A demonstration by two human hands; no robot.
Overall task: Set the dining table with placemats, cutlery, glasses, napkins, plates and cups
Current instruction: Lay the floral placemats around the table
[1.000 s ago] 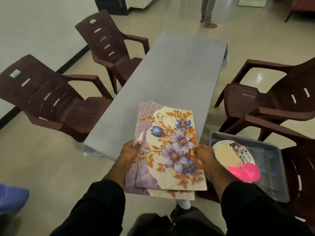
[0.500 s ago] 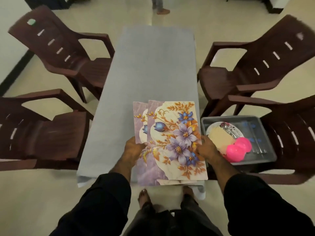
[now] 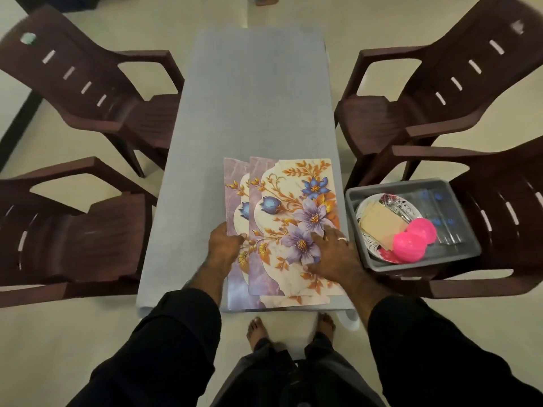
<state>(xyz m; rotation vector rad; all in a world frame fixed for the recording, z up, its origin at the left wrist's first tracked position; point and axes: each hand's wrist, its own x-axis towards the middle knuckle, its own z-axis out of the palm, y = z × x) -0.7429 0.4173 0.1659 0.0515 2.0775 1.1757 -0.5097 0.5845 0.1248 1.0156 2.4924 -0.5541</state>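
Change: right hand [image 3: 332, 257], gripping the right edge of the placemat stack [image 3: 291, 227] a second ago, now lies flat on top of it; stack has gone from held above the near end to lying on the table [image 3: 252, 98].
Meaning: judged as stack parked, ready to be dealt out. No mat yet at any of the four chairs [image 3: 102, 92]; task barely begun.
Stack position: near end of the grey-clothed table, right of centre, right edge close to the table's right side. Mats fanned; a lower one shows at the left, another at the near edge.
Left hand [image 3: 226, 245]: at the stack's left edge, thumb over the top face, fingers curled under, pinching the lower mats.
Right hand pose: palm down on the top mat's flower print, fingers straight and slightly spread, pressing. Ring visible on one finger.
Remaining items: grey tub [image 3: 411, 254] on the near right chair holds plates [image 3: 396, 207], tan napkins [image 3: 379, 224], two pink cups [image 3: 414, 239], clear glasses; cutlery too dim to confirm.
Next, estimated: slide top mat free while left hand anchors the rest.
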